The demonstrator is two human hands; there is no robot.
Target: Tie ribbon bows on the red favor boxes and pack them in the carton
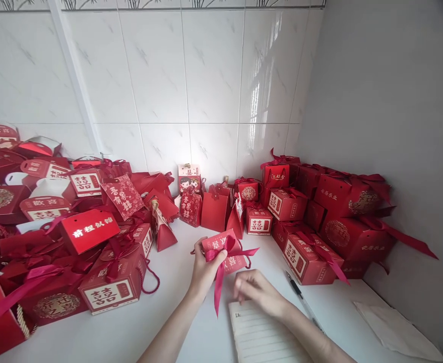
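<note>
A small red gift box (pixel 227 242) with white Chinese lettering is held up above the table. My left hand (pixel 209 262) is closed on its left side, the thumb pressing at the knot of a dark red ribbon (pixel 219 285) tied in a bow. One ribbon tail hangs down and another sticks out to the right. A dark red cord shows at the box's right edge. My right hand (pixel 261 291) is just below and right of the box, apart from it, its fingers curled with nothing visible in them. It hovers over the top of a lined notebook (pixel 266 335).
A black pen (pixel 300 295) lies right of the notebook, near a white paper sheet (pixel 395 327). Red gift boxes (pixel 110 292) pile up at left; stacked beribboned boxes (pixel 312 254) stand at right. Several small bags (pixel 214 209) line the tiled wall (pixel 213 75).
</note>
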